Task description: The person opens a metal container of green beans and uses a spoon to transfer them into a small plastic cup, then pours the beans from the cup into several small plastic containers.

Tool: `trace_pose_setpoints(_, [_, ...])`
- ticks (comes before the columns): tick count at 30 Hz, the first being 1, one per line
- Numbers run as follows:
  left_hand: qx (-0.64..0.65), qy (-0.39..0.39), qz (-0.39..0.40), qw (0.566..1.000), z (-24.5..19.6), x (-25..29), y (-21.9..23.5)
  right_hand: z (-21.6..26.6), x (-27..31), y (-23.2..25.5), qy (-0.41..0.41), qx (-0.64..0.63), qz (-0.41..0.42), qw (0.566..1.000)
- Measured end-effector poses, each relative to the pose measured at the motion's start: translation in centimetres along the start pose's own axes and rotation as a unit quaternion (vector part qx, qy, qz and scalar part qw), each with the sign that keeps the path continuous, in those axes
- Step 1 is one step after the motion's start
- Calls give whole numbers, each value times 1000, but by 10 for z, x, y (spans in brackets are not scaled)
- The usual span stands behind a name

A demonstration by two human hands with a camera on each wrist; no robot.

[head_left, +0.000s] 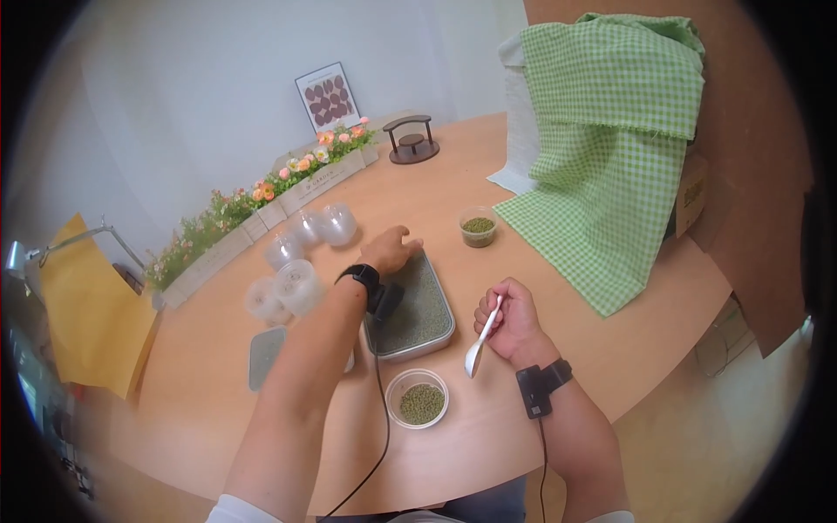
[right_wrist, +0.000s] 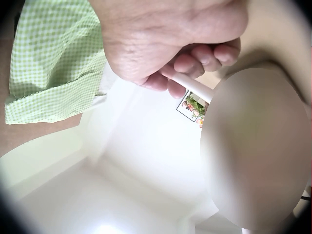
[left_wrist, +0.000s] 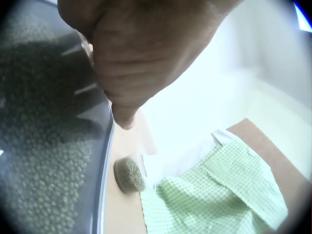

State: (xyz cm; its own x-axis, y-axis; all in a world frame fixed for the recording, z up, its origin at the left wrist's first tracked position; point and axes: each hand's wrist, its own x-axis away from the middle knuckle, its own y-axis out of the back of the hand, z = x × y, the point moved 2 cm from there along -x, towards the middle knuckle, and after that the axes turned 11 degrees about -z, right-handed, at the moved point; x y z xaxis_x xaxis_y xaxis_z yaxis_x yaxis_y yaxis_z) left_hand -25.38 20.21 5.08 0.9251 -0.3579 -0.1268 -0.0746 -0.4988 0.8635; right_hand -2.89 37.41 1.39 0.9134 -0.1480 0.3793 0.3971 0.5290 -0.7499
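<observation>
Gripping the metal tray [head_left: 436, 336] far rim, left hand [head_left: 390, 251], right hand [head_left: 510, 321] pinching a white spoon [head_left: 482, 338], bare table [head_left: 610, 349] beside

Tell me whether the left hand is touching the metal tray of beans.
Touching. The left wrist view shows the left hand curled over the tray rim; the head view agrees, hand on its far edge.

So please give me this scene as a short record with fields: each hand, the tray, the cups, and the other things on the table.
left hand: rests on the far rim of the tray, fingers curled over the edge
right hand: grips a white spoon, bowl pointing down
tray: metal, filled with small green beans
near cup: holds green beans, in front of the tray
far cup: holds green beans, beside the green checked cloth
table: round, wooden
empty cups: clear, left of the tray
</observation>
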Motion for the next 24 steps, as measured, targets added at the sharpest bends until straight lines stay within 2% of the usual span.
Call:
trace_pose_setpoints(2, [-40, -41, -36, 998, -6, 10, 22, 0, -3, 3, -7, -4, -4, 1000])
trace_pose_setpoints(3, [-37, -29, -37, 998, -6, 15, 34, 0, -4, 3, -10, -13, -5, 1000])
trace_pose_setpoints(5, [-65, -93, -33, 993, -7, 33, 58, 4, -3, 4, -20, -8, -4, 1000])
trace_pose_setpoints(6, [-62, -76, -35, 995, -6, 45, 70, 7, -3, 4, -7, -12, 12, 1000])
trace_pose_setpoints(8, [-72, -147, -87, 983, -8, 76, 89, 9, -4, 8, -7, -9, 25, 1000])
trace_pose_setpoints(9, [-70, -135, -89, 984, -6, 92, 97, 12, -6, 8, 8, -9, 33, 999])
trace_pose_setpoints(11, [-78, -206, -111, 969, 2, 133, 105, 12, -7, 11, 10, -5, 37, 999])
trace_pose_setpoints(12, [-59, -240, -153, 957, 11, 154, 102, 14, -7, 10, 15, -5, 50, 999])
trace_pose_setpoints(17, [-135, -192, -112, 966, 36, 267, 110, 25, 12, -5, 7, 11, 126, 992])
trace_pose_setpoints(18, [-155, -171, -103, 967, 42, 282, 107, 26, 21, -11, 16, 29, 108, 994])
trace_pose_setpoints(21, [-154, -135, -118, 972, 56, 305, 95, 21, 39, -24, 3, 81, 97, 992])
trace_pose_setpoints(22, [-145, -132, -126, 972, 63, 304, 87, 13, 48, -28, 10, 98, 70, 993])
trace_pose_setpoints(24, [-151, -161, -160, 962, 74, 299, 70, -8, 67, -25, -4, 111, 58, 992])
